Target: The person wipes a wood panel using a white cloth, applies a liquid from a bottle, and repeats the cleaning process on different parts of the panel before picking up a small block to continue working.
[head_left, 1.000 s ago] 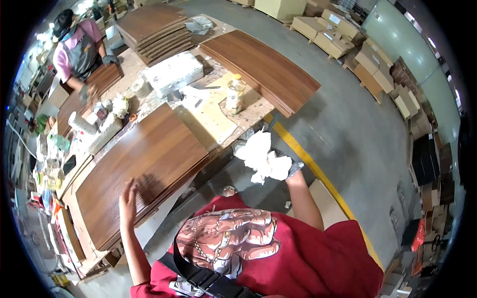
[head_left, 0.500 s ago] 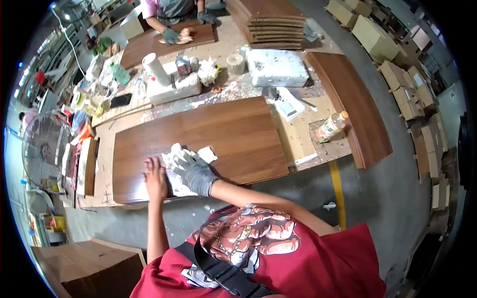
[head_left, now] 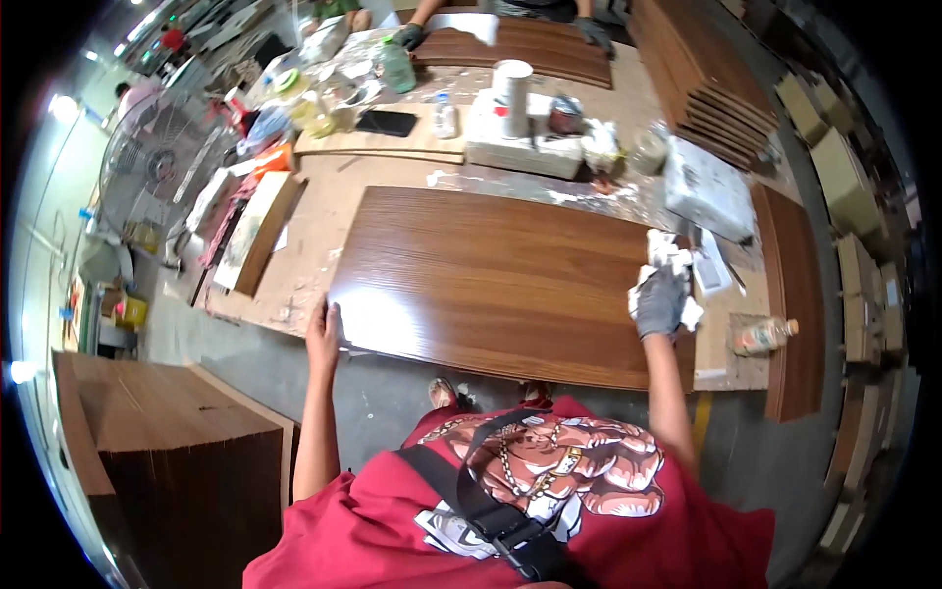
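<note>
In front of me a brown wood-grain panel (head_left: 491,275) lies on the worktable, with a bright light reflection near its left end. My bare left hand (head_left: 322,334) is at the panel's near left corner, thumb by the top face and fingers along the edge. A grey glove covers my right hand (head_left: 659,302), which presses a crumpled white rag (head_left: 667,253) at the panel's right end. Part of the rag sticks out beyond the fingers on both sides.
Right of the panel lie a bottle (head_left: 760,337), a white tray (head_left: 710,265) and another brown panel (head_left: 793,304). Behind stand a white block (head_left: 525,147), a phone (head_left: 386,123) and stacked panels (head_left: 711,79). Across the table are a co-worker's gloved hands (head_left: 407,37). A fan (head_left: 157,162) stands left.
My right hand has carried the rag from the panel's left part to its right end. My left hand has gone from lying flat on top to the left corner. The view has shifted.
</note>
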Motion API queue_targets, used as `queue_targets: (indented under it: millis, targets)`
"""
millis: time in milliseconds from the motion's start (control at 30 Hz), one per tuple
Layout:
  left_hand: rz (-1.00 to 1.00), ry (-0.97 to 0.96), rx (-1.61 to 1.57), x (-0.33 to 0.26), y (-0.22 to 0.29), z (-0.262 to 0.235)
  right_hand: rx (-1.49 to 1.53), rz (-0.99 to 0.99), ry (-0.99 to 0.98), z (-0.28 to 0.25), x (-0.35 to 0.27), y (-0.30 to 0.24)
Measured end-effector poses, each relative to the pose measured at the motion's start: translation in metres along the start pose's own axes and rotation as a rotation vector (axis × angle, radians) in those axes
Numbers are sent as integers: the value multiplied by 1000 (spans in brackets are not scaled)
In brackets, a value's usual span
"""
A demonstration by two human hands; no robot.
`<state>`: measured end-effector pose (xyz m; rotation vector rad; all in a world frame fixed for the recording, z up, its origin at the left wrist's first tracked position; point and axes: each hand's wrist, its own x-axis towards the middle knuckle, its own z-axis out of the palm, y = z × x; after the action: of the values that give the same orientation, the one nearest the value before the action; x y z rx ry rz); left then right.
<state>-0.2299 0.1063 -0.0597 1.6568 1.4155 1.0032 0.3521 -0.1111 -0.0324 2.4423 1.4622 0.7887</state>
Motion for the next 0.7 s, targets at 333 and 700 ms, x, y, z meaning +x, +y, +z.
queue_targets:
  millis: [333, 700]
  targets:
    - [-344, -30, -539, -50, 4, -49, 507, -550, -124, -98, 149, -313]
    - [242, -177, -39, -1, 37, -40, 776, -942, -17, -172, 28, -377]
